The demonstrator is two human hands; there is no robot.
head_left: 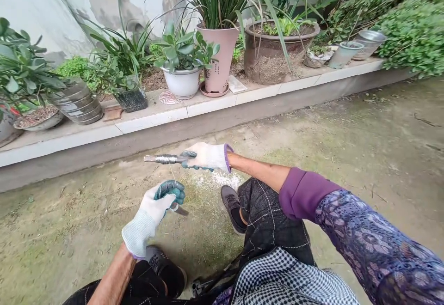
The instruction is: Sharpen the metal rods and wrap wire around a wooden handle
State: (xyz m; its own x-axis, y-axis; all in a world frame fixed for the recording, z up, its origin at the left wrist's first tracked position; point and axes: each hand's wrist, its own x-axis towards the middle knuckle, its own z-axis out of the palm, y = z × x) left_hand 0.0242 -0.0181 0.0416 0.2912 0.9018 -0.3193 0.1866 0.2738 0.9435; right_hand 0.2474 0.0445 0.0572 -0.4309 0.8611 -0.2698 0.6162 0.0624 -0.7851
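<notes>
My right hand (pixel 204 156), in a white knit glove with a green coated palm, is closed round one end of a grey metal rod (pixel 150 159). Silver wire (pixel 166 159) is wound in coils about the rod's middle part, and the rod points left, roughly level. From the coils a thin strand runs down to my left hand (pixel 161 201), gloved the same way, with fingers curled shut on it. A flat grey-brown piece (pixel 181 210) sticks out beneath the left fingers; whether they grip it too, I cannot tell.
Ahead runs a low tiled ledge (pixel 208 108) bearing a white pot (pixel 182 83), a pink pot (pixel 222 55) and a big brown pot (pixel 270 57). White specks (pixel 225 179) lie on the mossy concrete ground (pixel 347 157). My shoes (pixel 231 205) stand either side below the hands.
</notes>
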